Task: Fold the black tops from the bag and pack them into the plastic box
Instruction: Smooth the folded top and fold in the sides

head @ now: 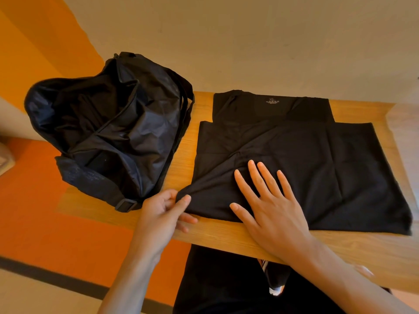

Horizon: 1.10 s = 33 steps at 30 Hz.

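Observation:
A black top (317, 159) lies partly folded on the wooden table (226, 236), its collar with a printed size label at the far side. My left hand (163, 211) pinches the near left corner of the top between thumb and fingers. My right hand (269, 200) lies flat with spread fingers on the near part of the cloth. A black bag (108, 128) stands unzipped on the table's left end, dark inside. No plastic box is in view.
The table stands against a beige wall (249, 41). An orange floor (56, 211) lies to the left below the table's edge. My dark clothing (226, 284) shows under the near edge. The bag's strap (181, 137) hangs beside the top.

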Motion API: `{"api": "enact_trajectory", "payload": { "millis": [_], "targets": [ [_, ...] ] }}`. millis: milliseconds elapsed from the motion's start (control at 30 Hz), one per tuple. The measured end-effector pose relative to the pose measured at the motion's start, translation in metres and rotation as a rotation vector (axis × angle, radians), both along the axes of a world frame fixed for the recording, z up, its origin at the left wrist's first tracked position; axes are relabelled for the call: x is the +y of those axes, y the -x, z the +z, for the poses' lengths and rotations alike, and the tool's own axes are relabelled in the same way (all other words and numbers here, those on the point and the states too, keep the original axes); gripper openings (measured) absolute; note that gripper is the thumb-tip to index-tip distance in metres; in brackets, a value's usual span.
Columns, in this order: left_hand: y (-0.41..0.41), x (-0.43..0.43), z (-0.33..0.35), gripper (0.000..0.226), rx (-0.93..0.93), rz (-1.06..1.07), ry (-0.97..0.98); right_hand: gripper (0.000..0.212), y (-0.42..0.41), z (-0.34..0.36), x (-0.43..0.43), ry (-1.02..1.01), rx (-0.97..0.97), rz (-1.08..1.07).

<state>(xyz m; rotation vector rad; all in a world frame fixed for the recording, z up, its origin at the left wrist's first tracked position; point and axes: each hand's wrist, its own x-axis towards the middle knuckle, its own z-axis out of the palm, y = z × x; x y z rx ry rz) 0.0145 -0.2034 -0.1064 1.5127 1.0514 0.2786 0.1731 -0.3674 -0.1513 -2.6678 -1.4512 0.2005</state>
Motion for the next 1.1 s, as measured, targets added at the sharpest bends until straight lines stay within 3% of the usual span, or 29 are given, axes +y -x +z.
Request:
{"api": "enact_trajectory", "payload": {
  "millis": [133,233,300,367,467,567,833,967,1100],
  "targets": [
    [0.001,0.003,-0.007,0.009,0.068,0.095,-0.101,0.070,0.001,0.001,-0.007,-0.002,0.001,0.010],
    [-0.001,0.004,0.002,0.010,0.195,0.035,-0.495,0.070,0.002,0.002,-0.009,0.004,0.006,0.013],
    [-0.015,0.007,0.016,0.011,0.174,-0.065,-0.804,0.071,0.003,0.005,-0.007,-0.026,0.020,0.012],
    [-0.046,0.017,0.023,0.012,0.146,-0.168,-0.965,0.071,0.000,0.010,-0.002,-0.050,0.022,0.000],
    [-0.109,0.044,0.014,0.024,0.325,-0.313,-1.016,0.073,-0.005,0.010,0.006,-0.036,0.008,-0.064],
    [-0.154,0.068,-0.003,0.021,0.489,-0.418,-1.001,0.074,-0.005,0.003,0.006,-0.005,-0.007,-0.097],
    [-0.170,0.100,-0.013,0.003,0.420,-0.358,-1.102,0.071,-0.002,-0.001,0.004,-0.057,-0.008,-0.100],
    [-0.175,0.105,-0.017,0.021,0.447,-0.327,-1.139,0.071,-0.002,-0.002,0.003,-0.066,-0.003,-0.092],
    [-0.181,0.098,-0.016,0.016,0.413,-0.348,-1.127,0.070,-0.002,-0.002,0.003,-0.057,0.023,-0.090]
  ]
}}
